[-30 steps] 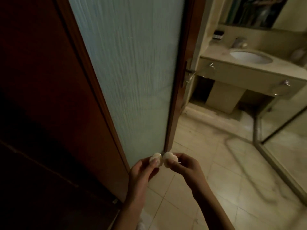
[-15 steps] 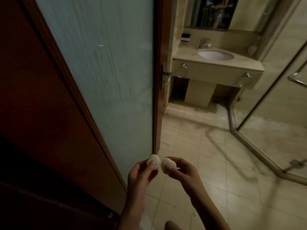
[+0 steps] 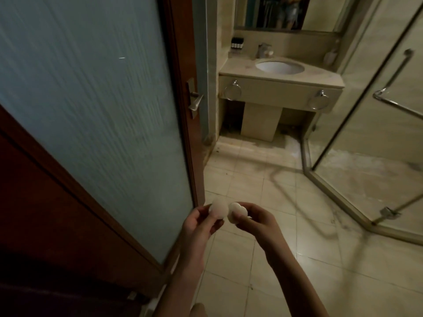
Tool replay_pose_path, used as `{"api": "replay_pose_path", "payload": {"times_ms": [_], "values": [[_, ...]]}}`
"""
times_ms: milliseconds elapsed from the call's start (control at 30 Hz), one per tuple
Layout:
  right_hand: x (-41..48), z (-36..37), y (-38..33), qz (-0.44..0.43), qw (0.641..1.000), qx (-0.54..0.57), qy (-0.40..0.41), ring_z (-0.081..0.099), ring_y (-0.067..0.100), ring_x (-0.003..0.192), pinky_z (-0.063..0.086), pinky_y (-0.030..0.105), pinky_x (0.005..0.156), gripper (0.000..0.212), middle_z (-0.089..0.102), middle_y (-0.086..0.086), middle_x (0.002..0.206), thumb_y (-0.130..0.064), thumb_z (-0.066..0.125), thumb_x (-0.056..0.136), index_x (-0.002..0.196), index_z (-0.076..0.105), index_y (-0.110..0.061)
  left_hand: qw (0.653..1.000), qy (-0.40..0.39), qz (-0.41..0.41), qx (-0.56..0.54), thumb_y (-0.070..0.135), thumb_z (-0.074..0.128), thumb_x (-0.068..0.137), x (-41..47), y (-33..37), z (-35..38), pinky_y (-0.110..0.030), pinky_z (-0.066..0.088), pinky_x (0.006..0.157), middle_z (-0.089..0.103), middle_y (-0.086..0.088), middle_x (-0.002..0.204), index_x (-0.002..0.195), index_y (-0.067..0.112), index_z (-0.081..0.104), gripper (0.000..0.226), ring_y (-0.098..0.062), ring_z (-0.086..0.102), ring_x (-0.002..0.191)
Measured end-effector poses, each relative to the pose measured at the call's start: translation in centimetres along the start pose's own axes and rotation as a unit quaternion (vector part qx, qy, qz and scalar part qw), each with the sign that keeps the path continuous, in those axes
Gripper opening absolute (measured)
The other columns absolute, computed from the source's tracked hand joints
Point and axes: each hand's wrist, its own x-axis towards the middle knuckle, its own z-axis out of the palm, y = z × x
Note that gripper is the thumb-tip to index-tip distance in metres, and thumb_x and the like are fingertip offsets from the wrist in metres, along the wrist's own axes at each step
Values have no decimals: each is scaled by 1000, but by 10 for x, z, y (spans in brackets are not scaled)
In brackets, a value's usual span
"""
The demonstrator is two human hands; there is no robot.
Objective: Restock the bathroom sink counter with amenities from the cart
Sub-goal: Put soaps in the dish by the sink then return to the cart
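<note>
View swung right and moved forward through the doorway over the last second. Frosted glass door point(image 3: 91, 106) slid toward the left side of view; its lever handle point(image 3: 195, 102) became clearly visible. Sink table point(image 3: 281, 76) shifted from upper right toward centre and looked nearer, basin point(image 3: 279, 66) now facing the camera more squarely. Shower enclosure glass point(image 3: 375, 124) took up more of the right side, with its grab bar point(image 3: 396, 106) and floor bracket point(image 3: 389, 212) newly in view. Mirror point(image 3: 290, 12) reflection of a person came into view. Left hand point(image 3: 196, 227) and right hand point(image 3: 258, 223) drifted slightly apart, then the two small white pieces point(image 3: 229, 212) closed up again, almost touching.
</note>
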Motion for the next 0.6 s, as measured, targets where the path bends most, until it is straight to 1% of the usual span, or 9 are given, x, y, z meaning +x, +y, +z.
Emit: {"api": "replay_pose_path", "payload": {"times_ms": [67, 133, 233, 300, 467, 600], "values": [[6, -3, 2, 4, 1000, -3, -1, 69, 14, 87, 57, 26, 77, 20, 73, 2, 96, -18, 69, 86, 106, 69, -15, 1000, 6, -5, 10, 14, 68, 82, 5, -3, 3, -25, 55, 74, 71, -11, 105, 110, 7, 65, 29, -23, 68, 97], [14, -4, 3, 8, 1000, -4, -3, 69, 13, 86, 57, 25, 76, 20, 73, 1, 97, -20, 69, 85, 105, 69, -17, 1000, 8, -10, 15, 15, 67, 83, 14, -3, 6, -26, 56, 76, 72, -9, 104, 110, 8, 65, 28, -22, 69, 97], [33, -6, 4, 11, 1000, 2, 12, 69, 11, 86, 56, 22, 74, 21, 72, 1, 98, -21, 69, 85, 106, 68, -16, 1000, -4, -23, 19, 26, 72, 71, 39, 0, 15, -26, 56, 75, 74, -6, 101, 107, 11, 67, 40, -19, 70, 94], [50, -11, 1, 10, 1000, 4, 24, 69, 13, 87, 57, 23, 75, 22, 73, 1, 98, -20, 69, 85, 106, 69, -15, 999, -13, -36, 22, 28, 74, 66, 60, 4, 23, -26, 55, 75, 74, -6, 98, 106, 10, 67, 45, -19, 71, 93], [117, -24, -22, -8, 996, -9, 88, 68, 16, 89, 57, 27, 77, 20, 72, 1, 99, -22, 69, 84, 104, 69, -18, 996, -80, -40, 31, 26, 74, 67, 128, 26, 50, -27, 53, 79, 75, -6, 94, 102, 8, 69, 40, -18, 72, 90], [176, -20, -46, -31, 995, -20, 90, 68, 11, 85, 53, 21, 71, 17, 72, -2, 96, -21, 68, 85, 102, 68, -20, 993, -112, -7, 35, 25, 73, 66, 188, 55, 72, -22, 55, 71, 75, -6, 92, 97, 10, 70, 35, -18, 71, 89]]}}
